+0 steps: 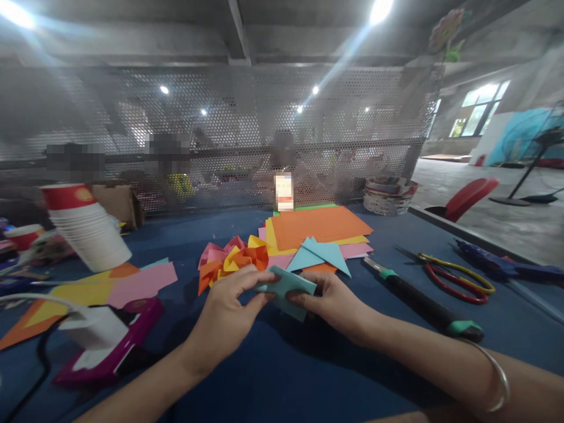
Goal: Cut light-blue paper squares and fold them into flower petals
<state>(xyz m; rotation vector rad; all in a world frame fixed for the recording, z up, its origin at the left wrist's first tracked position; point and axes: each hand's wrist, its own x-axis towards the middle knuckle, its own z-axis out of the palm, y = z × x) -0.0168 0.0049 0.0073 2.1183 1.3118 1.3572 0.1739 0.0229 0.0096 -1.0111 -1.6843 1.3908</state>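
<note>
A small piece of folded light-blue paper (288,288) is held up between both hands, just above the blue table. My left hand (235,299) pinches its left side between thumb and fingers. On its right side, my right hand (330,296) grips the paper, with some fingers hidden behind. Just beyond it lie more light-blue folded papers (319,255). Orange, yellow and pink folded paper shapes (238,258) sit bunched behind my left hand. Farther back is a stack of coloured paper sheets (317,226), orange on top.
To the right lie a utility knife (418,299), red-and-yellow-handled scissors (458,279) and a blue glue gun (506,264). At left are stacked paper cups (88,229), loose coloured paper (141,285) and a purple power strip (110,346) with a plugged-in charger. A basket (390,197) stands by the perforated screen (220,129).
</note>
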